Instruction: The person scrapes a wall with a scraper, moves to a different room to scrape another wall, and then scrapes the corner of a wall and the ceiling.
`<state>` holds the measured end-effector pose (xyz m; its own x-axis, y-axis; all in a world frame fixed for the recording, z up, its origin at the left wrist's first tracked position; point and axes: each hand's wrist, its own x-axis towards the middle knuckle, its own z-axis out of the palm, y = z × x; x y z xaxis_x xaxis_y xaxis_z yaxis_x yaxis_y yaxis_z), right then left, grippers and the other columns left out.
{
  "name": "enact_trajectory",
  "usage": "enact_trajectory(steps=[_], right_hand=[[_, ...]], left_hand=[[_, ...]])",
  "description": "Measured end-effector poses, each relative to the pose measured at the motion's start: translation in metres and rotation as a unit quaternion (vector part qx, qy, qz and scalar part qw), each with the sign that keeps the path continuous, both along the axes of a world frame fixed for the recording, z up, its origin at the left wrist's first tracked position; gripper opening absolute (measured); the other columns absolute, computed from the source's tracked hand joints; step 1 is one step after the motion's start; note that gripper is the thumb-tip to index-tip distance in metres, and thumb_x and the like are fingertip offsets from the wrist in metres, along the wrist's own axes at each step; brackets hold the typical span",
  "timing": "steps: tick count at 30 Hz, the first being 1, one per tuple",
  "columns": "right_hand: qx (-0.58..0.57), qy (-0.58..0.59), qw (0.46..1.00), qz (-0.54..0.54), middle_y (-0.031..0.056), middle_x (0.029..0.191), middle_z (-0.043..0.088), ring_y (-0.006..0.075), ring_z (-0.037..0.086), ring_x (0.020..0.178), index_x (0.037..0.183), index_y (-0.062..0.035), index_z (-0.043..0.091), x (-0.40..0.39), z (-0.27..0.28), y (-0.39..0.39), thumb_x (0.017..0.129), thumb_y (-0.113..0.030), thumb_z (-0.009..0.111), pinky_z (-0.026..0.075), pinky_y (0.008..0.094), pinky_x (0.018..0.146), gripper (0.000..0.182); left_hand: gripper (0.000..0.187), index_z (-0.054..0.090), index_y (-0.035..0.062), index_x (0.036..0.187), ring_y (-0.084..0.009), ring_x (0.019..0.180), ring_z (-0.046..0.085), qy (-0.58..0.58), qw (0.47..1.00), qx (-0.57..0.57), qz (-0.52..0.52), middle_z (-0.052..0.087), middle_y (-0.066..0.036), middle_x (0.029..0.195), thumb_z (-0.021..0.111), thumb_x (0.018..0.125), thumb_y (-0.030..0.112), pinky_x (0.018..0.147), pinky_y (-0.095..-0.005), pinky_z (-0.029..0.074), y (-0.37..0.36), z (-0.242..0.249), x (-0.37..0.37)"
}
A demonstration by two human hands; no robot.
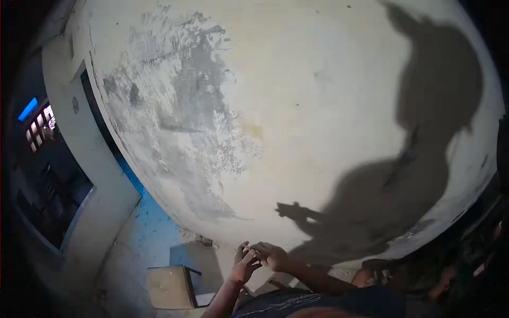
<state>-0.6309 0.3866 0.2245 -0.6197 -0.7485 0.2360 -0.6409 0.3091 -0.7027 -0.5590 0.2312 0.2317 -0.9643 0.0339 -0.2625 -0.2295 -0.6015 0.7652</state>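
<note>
My left hand [246, 267] and my right hand [274, 257] are close together in front of my body, low in the view. The fingers of my left hand are bent towards the right, and my right hand curls in over them. A tiny pale spot shows between the fingertips, but what they pinch, if anything, is too small and dark to name. Behind the hands rises a cream wall [307, 132] with a large grey patch of peeling paint [185, 116]. Neither hand touches the wall.
A small beige-topped stool or table [168, 288] stands on the floor at lower left. Further left are a blue-painted strip [154, 212] and a dark doorway [47, 196]. My shadow [429, 95] falls across the wall's right side. Someone's legs or feet show dimly at lower right.
</note>
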Motion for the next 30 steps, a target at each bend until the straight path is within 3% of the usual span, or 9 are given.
enact_trajectory(steps=[4,8,9,13,15,16,17,23,30], right_hand=[[-0.016,0.052,0.998,0.028,0.0146,0.129,0.046,0.0341,0.050,0.114,0.133,-0.0098,0.042,-0.007,-0.038,0.030,0.075,-0.008,0.063,0.041,0.0464,0.097,0.062],[-0.010,0.123,0.992,-0.030,0.0135,0.137,0.045,0.0313,0.044,0.126,0.137,-0.0119,0.044,0.006,0.002,0.053,0.072,-0.001,0.065,0.027,0.0550,0.107,0.070],[-0.030,0.159,0.986,-0.027,0.0147,0.133,0.049,0.0322,0.049,0.122,0.136,-0.0103,0.045,0.006,0.005,0.059,0.072,0.000,0.065,0.036,0.0488,0.103,0.067],[-0.084,-0.053,0.995,-0.009,0.0173,0.122,0.058,0.0365,0.057,0.110,0.129,-0.0031,0.051,-0.006,0.014,0.069,0.076,0.000,0.061,0.049,0.0381,0.089,0.054],[-0.029,0.181,0.983,-0.019,0.0204,0.124,0.055,0.0351,0.061,0.100,0.134,-0.0018,0.045,-0.035,0.008,0.073,0.075,0.005,0.062,0.052,0.0406,0.082,0.062],[-0.027,0.187,0.981,-0.044,0.0209,0.123,0.056,0.0356,0.059,0.106,0.131,-0.0005,0.048,-0.041,0.042,0.073,0.076,0.005,0.061,0.051,0.0414,0.087,0.057],[-0.036,0.368,0.929,-0.032,0.0202,0.124,0.056,0.0354,0.058,0.111,0.126,0.0015,0.053,-0.073,0.045,0.072,0.076,0.005,0.060,0.051,0.0418,0.090,0.051],[0.047,0.639,0.767,-0.038,0.0191,0.119,0.059,0.0311,0.055,0.115,0.115,0.0052,0.059,-0.110,0.253,0.042,0.084,-0.008,0.057,0.044,0.0418,0.101,0.034],[0.150,0.755,0.622,-0.145,0.0215,0.112,0.061,0.0319,0.056,0.112,0.108,0.0058,0.063,-0.151,0.247,-0.011,0.081,-0.011,0.059,0.044,0.0460,0.100,0.031]], left_hand=[[0.068,0.019,0.0082,0.144,-0.0289,0.113,0.052,0.008,0.999,0.012,0.042,0.046,-0.015,0.124,0.061,0.092,0.022,0.091,-0.0466,0.045,0.040,-0.008,-0.006],[0.072,0.020,0.0083,0.145,-0.0244,0.108,0.054,0.078,0.995,0.048,0.050,0.047,-0.012,0.122,0.065,0.090,0.023,0.086,-0.0395,0.049,0.073,-0.013,-0.014],[0.072,0.020,0.0085,0.145,-0.0226,0.109,0.052,0.090,0.992,0.076,0.047,0.048,-0.011,0.121,0.065,0.090,0.023,0.087,-0.0378,0.048,0.078,-0.009,-0.014],[0.078,0.011,0.0110,0.149,-0.0253,0.120,0.046,0.059,0.994,0.071,0.055,0.042,-0.013,0.132,0.062,0.092,0.026,0.094,-0.0406,0.043,0.092,-0.019,-0.025],[0.079,0.008,0.0141,0.151,-0.0293,0.129,0.040,0.026,0.997,0.012,0.073,0.033,-0.016,0.144,0.059,0.093,0.033,0.098,-0.0452,0.040,0.099,-0.004,-0.026],[0.079,0.007,0.0143,0.151,-0.0330,0.132,0.035,0.063,0.997,0.002,0.052,0.027,-0.018,0.148,0.056,0.094,0.038,0.101,-0.0487,0.037,0.099,0.003,-0.025],[0.079,0.006,0.0145,0.151,-0.0367,0.136,0.030,0.107,0.994,-0.012,0.029,0.022,-0.019,0.151,0.053,0.094,0.044,0.103,-0.0522,0.034,0.096,0.010,-0.027],[0.058,0.025,0.0110,0.147,-0.0347,0.124,0.047,0.111,0.993,-0.028,-0.020,0.038,-0.020,0.143,0.044,0.099,0.038,0.101,-0.0459,0.038,0.081,0.031,-0.026],[0.045,0.041,0.0076,0.137,-0.0299,0.117,0.053,0.094,0.992,-0.055,-0.056,0.051,-0.018,0.131,0.047,0.099,0.032,0.097,-0.0422,0.042,0.037,-0.013,-0.024]])
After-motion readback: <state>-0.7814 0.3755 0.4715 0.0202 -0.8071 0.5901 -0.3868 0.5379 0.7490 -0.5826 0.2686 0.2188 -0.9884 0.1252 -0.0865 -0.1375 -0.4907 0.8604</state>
